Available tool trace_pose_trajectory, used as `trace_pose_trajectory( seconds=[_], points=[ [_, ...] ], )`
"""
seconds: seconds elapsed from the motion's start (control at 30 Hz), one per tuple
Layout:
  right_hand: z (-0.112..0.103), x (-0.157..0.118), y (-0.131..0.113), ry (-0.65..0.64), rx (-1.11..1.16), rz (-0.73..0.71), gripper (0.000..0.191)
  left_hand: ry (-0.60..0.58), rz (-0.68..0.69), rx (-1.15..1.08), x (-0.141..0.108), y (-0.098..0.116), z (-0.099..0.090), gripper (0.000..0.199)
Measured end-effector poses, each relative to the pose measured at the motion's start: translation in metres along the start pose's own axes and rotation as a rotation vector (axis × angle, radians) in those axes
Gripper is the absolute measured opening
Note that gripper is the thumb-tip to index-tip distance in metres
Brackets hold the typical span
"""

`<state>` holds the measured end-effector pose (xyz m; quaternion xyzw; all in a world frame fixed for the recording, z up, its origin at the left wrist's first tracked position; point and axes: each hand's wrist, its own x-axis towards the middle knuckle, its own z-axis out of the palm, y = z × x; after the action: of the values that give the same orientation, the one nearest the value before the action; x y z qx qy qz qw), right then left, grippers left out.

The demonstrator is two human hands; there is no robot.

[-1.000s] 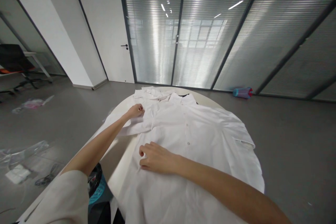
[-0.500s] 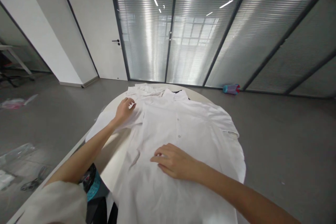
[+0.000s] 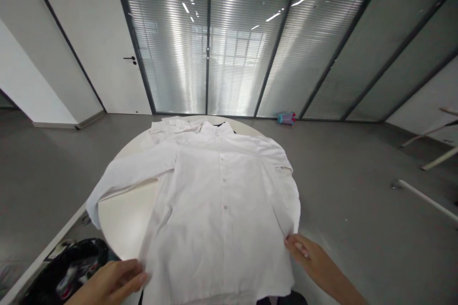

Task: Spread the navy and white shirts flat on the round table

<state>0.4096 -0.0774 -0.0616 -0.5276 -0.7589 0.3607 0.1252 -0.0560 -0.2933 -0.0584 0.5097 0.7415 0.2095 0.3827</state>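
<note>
A white button-up shirt lies front side up across a round white table, its collar at the far side. One long sleeve stretches left and hangs over the table's edge. My left hand pinches the shirt's left side near the bottom. On the right, the fingers of my right hand are closed on the shirt's right side edge, a bit above the hem. More white cloth is bunched beyond the left shoulder.
A black-lined bin with rubbish stands at the lower left. Beyond the table are a glass partition and a white door. A blue and pink object lies on the floor by the glass. Furniture legs show at the right.
Both hands have moved to the shirt's lower sides, left and right, and taken hold there. The left sleeve now lies stretched out to the left. The view has turned right.
</note>
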Motion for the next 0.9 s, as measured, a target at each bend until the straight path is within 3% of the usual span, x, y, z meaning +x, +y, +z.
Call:
trace_pose_trajectory(
  seconds=[0.13,0.23,0.3,0.47,0.53,0.67,0.77,0.9],
  points=[
    [0.014,-0.013,-0.002,-0.183,0.228,0.021,0.057,-0.037,-0.023,-0.215,-0.008,0.02,0.012,0.048],
    [0.019,-0.015,0.001,-0.219,0.349,0.024,0.059,-0.028,-0.022,-0.333,-0.015,0.022,0.019,0.049],
    [0.024,-0.012,0.012,-0.147,0.425,0.07,0.059,-0.009,-0.03,-0.403,-0.015,0.019,0.027,0.055],
    [0.039,-0.004,0.045,0.322,0.532,0.264,0.076,0.166,-0.031,-0.464,-0.011,0.015,0.053,0.088],
    [0.04,-0.005,0.048,0.298,0.586,0.283,0.077,0.249,0.004,-0.387,-0.015,0.018,0.06,0.087],
    [0.03,-0.015,0.033,0.093,0.731,0.236,0.057,0.328,0.108,-0.225,-0.03,0.024,0.071,0.076],
    [0.022,-0.021,0.017,0.109,0.828,0.209,0.047,0.364,0.129,-0.207,-0.038,0.027,0.083,0.076],
    [0.011,-0.026,0.003,0.202,0.856,0.253,0.05,0.478,0.122,-0.345,-0.035,0.033,0.101,0.064]
  ],
)
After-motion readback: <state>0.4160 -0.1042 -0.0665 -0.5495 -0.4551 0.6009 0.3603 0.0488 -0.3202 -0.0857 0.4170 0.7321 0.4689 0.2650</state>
